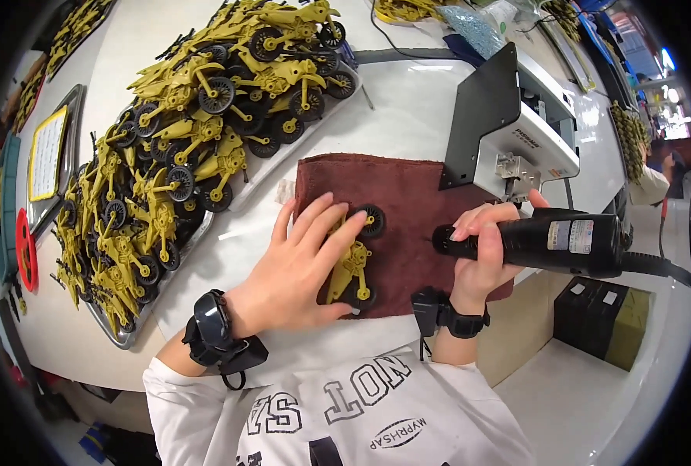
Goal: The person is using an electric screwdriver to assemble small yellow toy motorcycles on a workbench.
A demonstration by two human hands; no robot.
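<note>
On a dark red cloth (408,190) lies a yellow toy motorcycle (352,270) with black wheels. My left hand (291,276) rests over it with stretched fingers; the index finger reaches toward one wheel and the thumb lies by the other, so the toy is held between them. Part of the toy is hidden under the fingers. My right hand (484,252) is wrapped round a black corded electric screwdriver (567,242). The tool lies nearly level, its narrow end pointing left at the toy, with a gap between them.
Trays (244,190) heaped with yellow toy motorcycles fill the left and back of the white table. A black-and-silver screw feeder (508,144) stands behind the screwdriver. A red ring (26,250) and a yellow-framed sheet (48,154) are at far left. Dark boxes (586,314) sit low at right.
</note>
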